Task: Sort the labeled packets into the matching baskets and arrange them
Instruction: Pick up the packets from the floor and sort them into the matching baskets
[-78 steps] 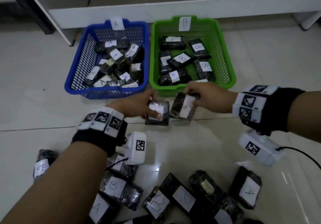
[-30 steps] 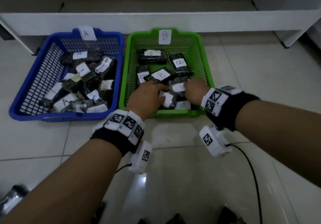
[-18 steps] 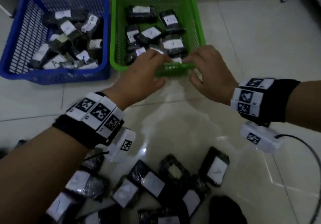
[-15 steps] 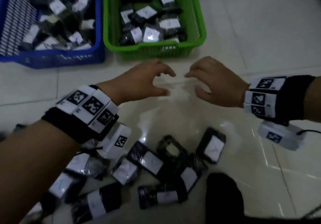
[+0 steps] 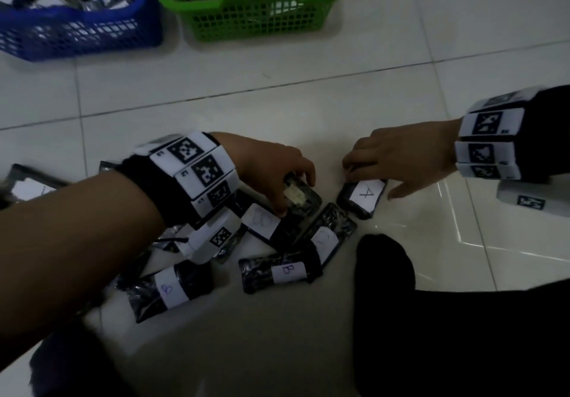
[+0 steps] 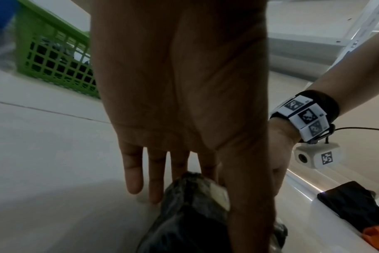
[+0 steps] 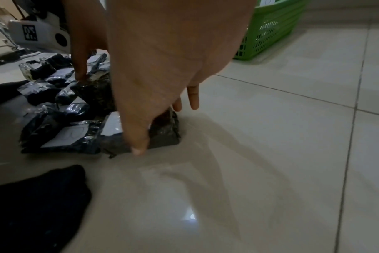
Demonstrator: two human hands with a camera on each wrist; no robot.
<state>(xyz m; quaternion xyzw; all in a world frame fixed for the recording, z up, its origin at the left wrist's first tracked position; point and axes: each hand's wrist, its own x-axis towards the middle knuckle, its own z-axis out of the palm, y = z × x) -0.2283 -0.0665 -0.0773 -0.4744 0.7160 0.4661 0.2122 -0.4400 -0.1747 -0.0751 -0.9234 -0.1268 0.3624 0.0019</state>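
Several black packets with white labels lie in a pile on the tiled floor. My left hand (image 5: 294, 194) grips a black packet (image 5: 300, 197) whose label shows no readable letter, thumb on the near side and fingers on the far end. In the left wrist view the same packet (image 6: 193, 202) sits between thumb and fingers. My right hand (image 5: 370, 182) pinches the packet labeled A (image 5: 364, 194) by its edges, and the right wrist view shows my thumb pressed on this packet's (image 7: 162, 135) near edge. The blue basket (image 5: 77, 29) and green basket (image 5: 256, 14) stand at the top, both holding packets.
Packets labeled B lie near my left wrist (image 5: 288, 268) (image 5: 169, 287) (image 5: 260, 219); another packet (image 5: 324, 239) lies between them. A further packet (image 5: 27, 185) lies far left. A dark-clothed foot (image 5: 385, 273) rests just right of the pile. Bare tiles lie between pile and baskets.
Both hands left two packets in the green basket, drew back empty, and came down to the pile. Each now holds a packet. The view has tilted down.
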